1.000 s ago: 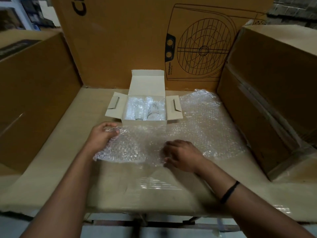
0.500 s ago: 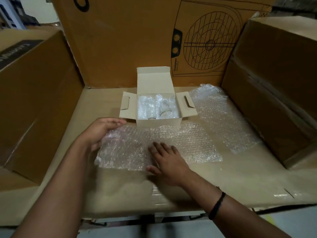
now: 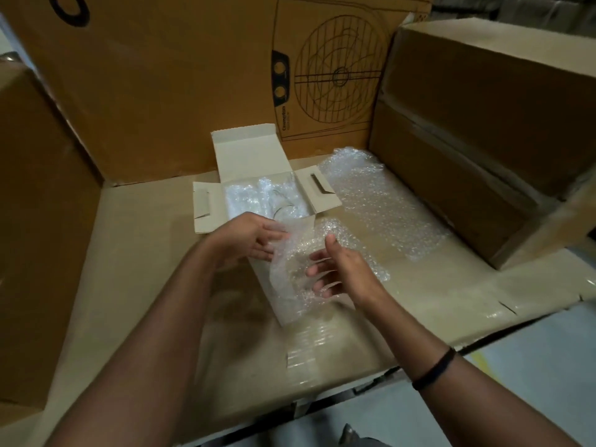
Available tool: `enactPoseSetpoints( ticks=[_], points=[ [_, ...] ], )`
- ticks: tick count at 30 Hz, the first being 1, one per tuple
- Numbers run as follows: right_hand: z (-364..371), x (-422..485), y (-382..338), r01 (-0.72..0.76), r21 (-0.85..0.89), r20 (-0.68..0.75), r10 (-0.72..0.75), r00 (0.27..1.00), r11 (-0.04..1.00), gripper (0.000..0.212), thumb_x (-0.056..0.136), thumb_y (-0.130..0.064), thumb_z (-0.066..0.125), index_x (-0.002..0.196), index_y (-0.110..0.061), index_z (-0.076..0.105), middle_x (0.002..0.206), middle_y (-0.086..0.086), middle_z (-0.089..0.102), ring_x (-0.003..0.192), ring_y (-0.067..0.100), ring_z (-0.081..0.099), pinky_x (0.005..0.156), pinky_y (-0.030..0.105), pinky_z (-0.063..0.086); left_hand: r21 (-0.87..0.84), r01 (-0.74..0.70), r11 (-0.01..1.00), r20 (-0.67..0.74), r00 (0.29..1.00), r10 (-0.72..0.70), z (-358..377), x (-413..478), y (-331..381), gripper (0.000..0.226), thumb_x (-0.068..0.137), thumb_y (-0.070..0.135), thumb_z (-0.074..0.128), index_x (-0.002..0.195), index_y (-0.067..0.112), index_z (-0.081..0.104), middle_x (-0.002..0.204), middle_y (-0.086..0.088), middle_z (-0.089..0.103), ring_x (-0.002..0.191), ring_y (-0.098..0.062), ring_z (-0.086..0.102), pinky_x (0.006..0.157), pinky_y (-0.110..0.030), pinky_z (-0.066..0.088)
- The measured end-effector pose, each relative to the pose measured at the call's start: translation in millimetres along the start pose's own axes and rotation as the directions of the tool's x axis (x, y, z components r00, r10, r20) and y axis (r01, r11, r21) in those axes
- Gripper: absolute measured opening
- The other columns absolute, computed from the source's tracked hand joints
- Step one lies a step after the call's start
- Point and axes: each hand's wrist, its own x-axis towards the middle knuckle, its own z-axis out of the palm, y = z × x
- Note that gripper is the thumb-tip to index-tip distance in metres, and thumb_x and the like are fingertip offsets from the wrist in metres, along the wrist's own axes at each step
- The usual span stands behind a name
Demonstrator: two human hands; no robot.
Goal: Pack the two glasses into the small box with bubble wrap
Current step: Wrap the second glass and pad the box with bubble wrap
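Padding is the step in hand: the glasses (image 3: 281, 201) already sit in the box (image 3: 201, 208), bundled in film, just beyond the left hand's fingertips. Only one rim shows through; the other glass I take to be the bundle beside it.

A loose sheet (image 3: 290, 269) of bubble wrap hangs lifted between the hands, crumpled and blurred. The left hand (image 3: 251, 237) lies against its upper edge with fingers stretched toward the right hand. Whether the thumb pinches the film I cannot tell. The right hand (image 3: 345, 272) is released, fingers spread and nearly straight, propping the sheet from its own side, with fingertips showing through the film.

More wrap (image 3: 374, 201) lies flat on the cardboard beyond and to the right of the right hand, apart from it. Big cartons (image 3: 483, 124) stand further off on three sides.

By my judgement the task is close to done: the sheet looks meant as a top layer. The next move calls for bunching it to fit the box's opening, carrying it forward past the left hand, and settling it down gently, since glass lies beneath. Then the side flaps (image 3: 317, 188) and lid (image 3: 248, 156) want closing — too bulky a wad would likely keep them from shutting.
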Motion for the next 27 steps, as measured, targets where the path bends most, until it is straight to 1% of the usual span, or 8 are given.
enactPoseSetpoints(
  ticks=[5,10,13,17,20,22,24,27],
  points=[
    [-16,15,-9,-0.128,-0.063,-0.044,0.125,0.991,0.990,0.045,0.079,-0.045,0.078,0.094,-0.005,0.064,0.084,0.014,0.075,0.061,0.025,0.065,0.047,0.027,0.049,0.184,0.066,0.981,0.059,0.995,-0.078,25,22,5,0.045,0.097,-0.010,0.040,0.140,0.001,0.042,0.133,-0.011,0.058,0.096,-0.037,0.069,0.074,-0.033,0.060],
    [-45,42,2,-0.238,-0.245,-0.151,0.206,0.967,0.940,0.004,0.088,-0.005,0.069,0.090,-0.003,0.066,0.061,0.014,0.064,0.038,0.016,0.054,0.035,0.020,0.039,0.199,0.035,0.979,0.064,0.997,-0.048,33,30,-4,0.060,0.092,-0.015,0.043,0.147,0.009,0.034,0.140,-0.017,0.050,0.095,-0.035,0.069,0.084,-0.039,0.057],
    [-69,56,6,-0.237,-0.329,-0.188,0.183,0.965,0.914,0.006,0.089,-0.012,0.070,0.089,-0.006,0.068,0.058,0.010,0.064,0.038,0.017,0.050,0.040,0.024,0.037,0.196,-0.122,0.973,-0.104,0.984,0.144,37,25,-17,0.064,0.087,-0.012,0.055,0.142,0.017,0.045,0.106,-0.012,0.070,0.082,-0.026,0.071,0.079,-0.036,0.058],
    [-94,72,2,-0.204,-0.552,-0.223,0.093,0.970,0.809,0.015,0.088,-0.021,0.071,0.076,-0.012,0.069,0.062,0.003,0.067,0.048,0.016,0.059,0.048,0.023,0.045,0.511,-0.196,0.837,-0.355,0.838,0.414,44,17,-55,0.032,0.080,0.015,0.075,0.112,0.022,0.072,0.086,0.005,0.065,0.083,-0.017,0.063,0.082,-0.030,0.051],
    [-102,76,4,-0.186,-0.785,-0.215,0.022,0.976,0.591,0.015,0.085,-0.027,0.063,0.075,-0.015,0.064,0.063,-0.004,0.063,0.053,0.016,0.060,0.054,0.024,0.050,0.769,-0.054,0.637,-0.291,0.858,0.423,43,20,-79,0.028,0.076,0.037,0.072,0.103,0.030,0.074,0.098,0.006,0.058,0.103,-0.018,0.052,0.093,-0.031,0.040],
    [-101,74,6,-0.167,-0.890,-0.201,-0.034,0.979,0.424,0.010,0.086,-0.029,0.059,0.092,-0.022,0.058,0.082,-0.005,0.059,0.071,0.020,0.060,0.063,0.027,0.047,0.789,-0.048,0.613,-0.266,0.872,0.411,41,18,-86,0.035,0.077,0.041,0.057,0.107,0.032,0.073,0.104,0.005,0.054,0.111,-0.021,0.046,0.096,-0.033,0.033],
    [-102,74,12,-0.107,-0.918,-0.162,-0.113,0.980,0.382,0.029,0.084,-0.029,0.061,0.111,-0.030,0.050,0.099,-0.003,0.050,0.090,0.025,0.057,0.069,0.030,0.043,0.786,-0.123,0.607,-0.239,0.843,0.481,39,14,-88,0.051,0.066,0.042,0.041,0.105,0.036,0.072,0.107,0.006,0.053,0.110,-0.020,0.042,0.091,-0.035,0.030],
    [-106,79,24,0.079,-0.927,-0.018,-0.256,0.967,0.367,0.043,0.080,-0.022,0.064,0.118,-0.028,0.047,0.111,0.001,0.049,0.099,0.027,0.053,0.070,0.033,0.045,0.813,-0.191,0.551,-0.136,0.857,0.497,40,9,-93,0.049,0.058,0.041,0.049,0.102,0.046,0.069,0.122,0.007,0.052,0.113,-0.018,0.038,0.091,-0.036,0.024]
  ],
)
